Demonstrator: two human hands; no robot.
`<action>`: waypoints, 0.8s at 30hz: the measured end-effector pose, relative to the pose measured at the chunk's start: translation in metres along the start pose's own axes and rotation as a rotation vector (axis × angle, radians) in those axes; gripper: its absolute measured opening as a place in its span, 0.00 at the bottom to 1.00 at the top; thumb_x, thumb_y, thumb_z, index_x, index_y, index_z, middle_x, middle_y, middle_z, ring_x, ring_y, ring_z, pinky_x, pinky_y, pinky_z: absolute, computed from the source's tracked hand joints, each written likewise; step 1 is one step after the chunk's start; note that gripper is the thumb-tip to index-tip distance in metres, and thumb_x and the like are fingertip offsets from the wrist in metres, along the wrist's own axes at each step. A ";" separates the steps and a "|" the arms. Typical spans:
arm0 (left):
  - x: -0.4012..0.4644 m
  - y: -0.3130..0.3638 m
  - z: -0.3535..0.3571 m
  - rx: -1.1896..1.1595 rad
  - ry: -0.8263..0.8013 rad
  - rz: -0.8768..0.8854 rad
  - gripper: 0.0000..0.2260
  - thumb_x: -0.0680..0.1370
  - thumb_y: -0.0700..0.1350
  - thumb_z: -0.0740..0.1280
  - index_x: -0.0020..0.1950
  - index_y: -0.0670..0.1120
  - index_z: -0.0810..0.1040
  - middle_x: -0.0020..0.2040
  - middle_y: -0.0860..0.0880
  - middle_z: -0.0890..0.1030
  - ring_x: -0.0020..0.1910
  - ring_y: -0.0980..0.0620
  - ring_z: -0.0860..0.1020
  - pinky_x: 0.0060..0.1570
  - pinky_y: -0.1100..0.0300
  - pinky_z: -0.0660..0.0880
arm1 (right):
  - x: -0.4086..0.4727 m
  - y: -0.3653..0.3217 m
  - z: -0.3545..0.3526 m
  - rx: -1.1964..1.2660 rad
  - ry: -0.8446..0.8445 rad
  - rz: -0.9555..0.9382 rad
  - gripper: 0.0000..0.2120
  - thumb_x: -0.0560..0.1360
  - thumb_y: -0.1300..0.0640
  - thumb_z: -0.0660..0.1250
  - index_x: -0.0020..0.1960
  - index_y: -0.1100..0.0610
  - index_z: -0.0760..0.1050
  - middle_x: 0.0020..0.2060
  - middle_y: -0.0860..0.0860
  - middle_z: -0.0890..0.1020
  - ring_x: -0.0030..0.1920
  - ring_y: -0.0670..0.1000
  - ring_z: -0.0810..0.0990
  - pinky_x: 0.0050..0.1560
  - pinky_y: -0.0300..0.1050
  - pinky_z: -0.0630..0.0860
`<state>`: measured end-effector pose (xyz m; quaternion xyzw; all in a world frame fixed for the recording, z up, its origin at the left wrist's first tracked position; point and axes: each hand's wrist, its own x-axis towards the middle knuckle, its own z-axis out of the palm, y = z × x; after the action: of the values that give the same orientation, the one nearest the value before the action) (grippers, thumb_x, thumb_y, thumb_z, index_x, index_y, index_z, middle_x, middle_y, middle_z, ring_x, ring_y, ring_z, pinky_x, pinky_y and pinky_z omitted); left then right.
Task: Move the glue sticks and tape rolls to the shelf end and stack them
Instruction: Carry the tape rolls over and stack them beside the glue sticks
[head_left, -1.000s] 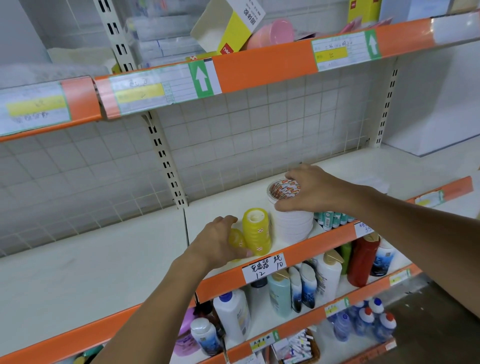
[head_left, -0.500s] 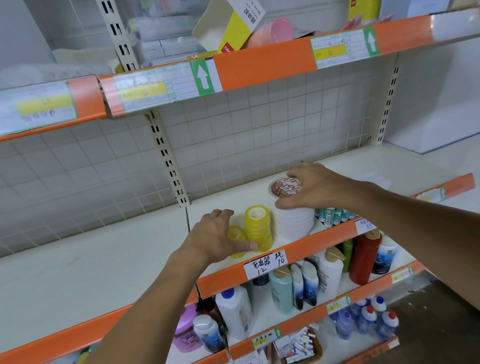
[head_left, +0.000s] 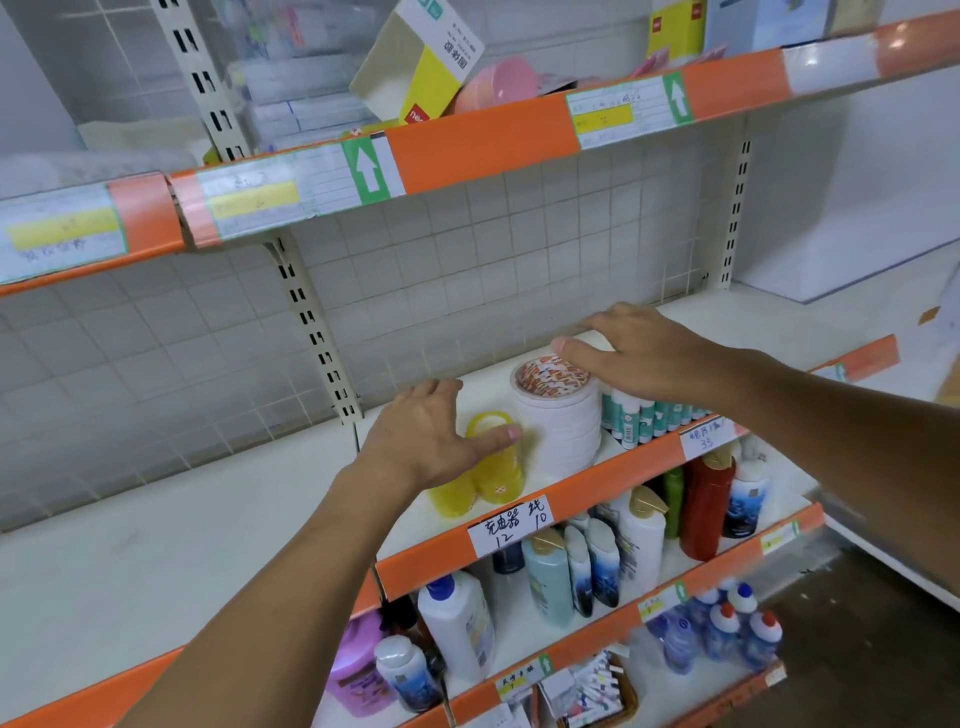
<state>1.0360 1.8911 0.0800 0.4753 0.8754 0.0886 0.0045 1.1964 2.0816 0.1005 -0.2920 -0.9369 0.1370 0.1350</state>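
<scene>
Bottles (head_left: 704, 506) below; perhaps boxes (head_left: 421, 62) above.

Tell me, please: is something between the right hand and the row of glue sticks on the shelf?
Partly. The right hand hovers over the white tape stack, which stands just left of the glue sticks. Nothing visible lies on the sticks; from above they look free, but the hand's own arm hides part of the row.
</scene>
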 end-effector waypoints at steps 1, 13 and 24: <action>0.001 0.006 -0.002 0.008 0.010 0.010 0.45 0.69 0.76 0.59 0.77 0.48 0.62 0.74 0.47 0.67 0.73 0.45 0.63 0.69 0.51 0.63 | -0.003 0.005 -0.002 -0.016 0.000 -0.001 0.41 0.74 0.26 0.50 0.72 0.55 0.70 0.67 0.56 0.73 0.69 0.56 0.68 0.67 0.58 0.68; 0.030 0.143 0.006 0.008 0.140 0.224 0.41 0.70 0.71 0.65 0.75 0.48 0.63 0.71 0.48 0.69 0.70 0.48 0.66 0.69 0.52 0.65 | -0.022 0.108 -0.040 -0.143 -0.083 -0.109 0.39 0.75 0.29 0.55 0.76 0.54 0.65 0.73 0.53 0.69 0.73 0.54 0.65 0.71 0.51 0.64; 0.062 0.242 0.061 0.122 -0.023 0.150 0.42 0.74 0.67 0.66 0.78 0.43 0.56 0.78 0.44 0.59 0.77 0.45 0.56 0.75 0.52 0.55 | -0.016 0.207 -0.041 -0.298 -0.271 -0.252 0.44 0.74 0.30 0.62 0.80 0.54 0.53 0.77 0.53 0.61 0.75 0.54 0.61 0.73 0.50 0.62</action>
<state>1.2089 2.0804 0.0635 0.5397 0.8411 0.0297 -0.0212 1.3286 2.2435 0.0660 -0.1685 -0.9853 0.0171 -0.0207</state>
